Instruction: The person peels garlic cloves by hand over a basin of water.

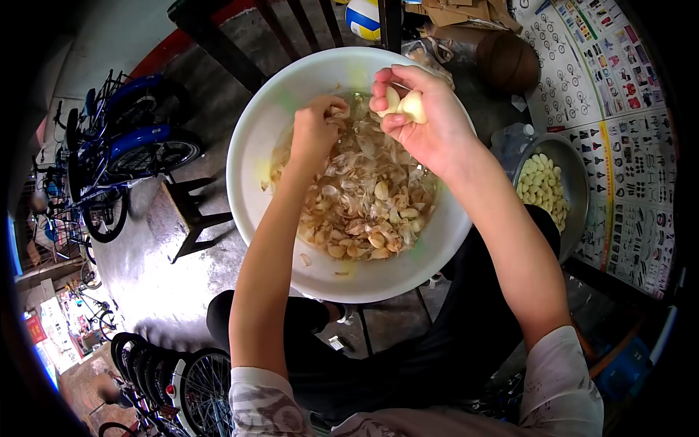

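Note:
A large white basin (pixel 258 146) holds water with many garlic cloves and loose skins (pixel 364 197). My left hand (pixel 317 127) is over the basin's left part, its fingers closed at the floating skins; what they grip is mostly hidden. Over the upper right of the basin, my right hand (pixel 429 116) is turned palm up, with peeled garlic cloves (pixel 413 107) held in its curled fingers. To the right stands a metal bowl (pixel 579 175) with several peeled white cloves (pixel 540 182) in it.
Printed sheets (pixel 633 146) cover a surface at the right. A clear plastic container (pixel 513 138) is beside the metal bowl. A basketball (pixel 507 61), a volleyball (pixel 364 20) and a dark chair (pixel 218 44) are beyond the basin. A small stool (pixel 186 211) and bicycles (pixel 138 149) stand left.

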The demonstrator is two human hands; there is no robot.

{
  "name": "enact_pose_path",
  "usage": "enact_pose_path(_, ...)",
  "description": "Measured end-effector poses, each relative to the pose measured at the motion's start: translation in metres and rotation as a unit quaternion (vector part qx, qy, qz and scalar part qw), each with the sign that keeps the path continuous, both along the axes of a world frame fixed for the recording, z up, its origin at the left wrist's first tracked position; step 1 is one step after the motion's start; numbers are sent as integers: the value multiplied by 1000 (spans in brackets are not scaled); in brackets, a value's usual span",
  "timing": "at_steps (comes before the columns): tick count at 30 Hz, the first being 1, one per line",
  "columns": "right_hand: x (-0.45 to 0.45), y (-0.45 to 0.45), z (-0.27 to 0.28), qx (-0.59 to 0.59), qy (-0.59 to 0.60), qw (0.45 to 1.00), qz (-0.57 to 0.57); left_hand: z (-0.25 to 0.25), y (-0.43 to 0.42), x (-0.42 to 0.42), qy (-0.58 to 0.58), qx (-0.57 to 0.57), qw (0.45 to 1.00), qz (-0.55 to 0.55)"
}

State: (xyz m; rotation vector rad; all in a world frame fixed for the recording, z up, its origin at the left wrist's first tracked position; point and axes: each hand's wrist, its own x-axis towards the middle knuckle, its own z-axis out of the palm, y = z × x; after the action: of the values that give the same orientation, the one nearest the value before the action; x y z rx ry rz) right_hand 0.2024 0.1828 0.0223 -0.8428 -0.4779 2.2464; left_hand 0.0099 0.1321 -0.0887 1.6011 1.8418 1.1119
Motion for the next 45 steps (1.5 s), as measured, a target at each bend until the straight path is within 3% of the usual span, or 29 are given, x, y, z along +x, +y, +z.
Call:
enact_pose_path(3,-2,3,-3,29,-8,997,67,10,-6,-6,-34,-28,998,37)
enact_pose_path(4,-4,-1,1,110,-94,985,95,14,-7,-4,-34,-28,998,37)
enact_pose_path(5,-7,-3,3,189,-178,958,123,18,-9,-3,-104,-22,993,48)
enact_pose_path(6,-9,-4,-1,310,-295,889,163,23,-12,-1,-173,-16,983,60)
enact_pose_path(7,-11,-5,-11,311,-295,888,164,27,-13,0,-173,-15,983,61)
enact_pose_path(9,-14,-9,-30,552,-486,665,133,34,-19,5,-294,6,954,51)
enact_pose_path(11,-15,-11,-35,515,-477,695,158,40,-26,12,-271,3,962,42)
enact_pose_path(14,-16,-6,-28,341,-351,848,205,40,-30,8,-245,4,969,28)
enact_pose_path(17,-18,-5,-20,247,-318,894,198,41,-34,4,-240,16,970,13)
enact_pose_path(24,-21,-5,-24,220,-286,916,176,40,-34,3,-239,70,968,-36)
enact_pose_path(28,-19,0,-33,353,-354,855,135,44,-33,-14,-252,46,965,-54)
enact_pose_path(30,-18,6,-45,571,-394,720,13,45,-30,-32,-55,-27,998,-34)
enact_pose_path(31,-18,5,-41,570,-395,721,14,54,-35,-32,-56,-28,997,-34)
enact_pose_path(32,-17,4,-35,571,-428,700,25,64,-44,-32,163,-103,980,-48)
enact_pose_path(33,-17,3,-30,572,-461,678,35,72,-53,-31,373,-172,910,-60)
enact_pose_path(35,-18,3,-25,583,-454,673,25,91,-64,-24,375,-225,898,-52)
enact_pose_path(37,-17,-1,-25,592,-446,671,17,126,-65,-13,307,-211,928,-25)
enact_pose_path(38,-17,-2,-25,590,-424,686,34,127,-66,-14,270,-145,952,18)
enact_pose_path(41,-20,-9,-24,587,-394,703,71,108,-63,-31,232,-141,956,108)
enact_pose_path(43,-22,-12,-23,586,-387,706,93,83,-68,-35,206,-80,969,112)
enact_pose_path(45,-24,-14,-24,573,-380,717,115,59,-68,-43,85,-60,991,82)
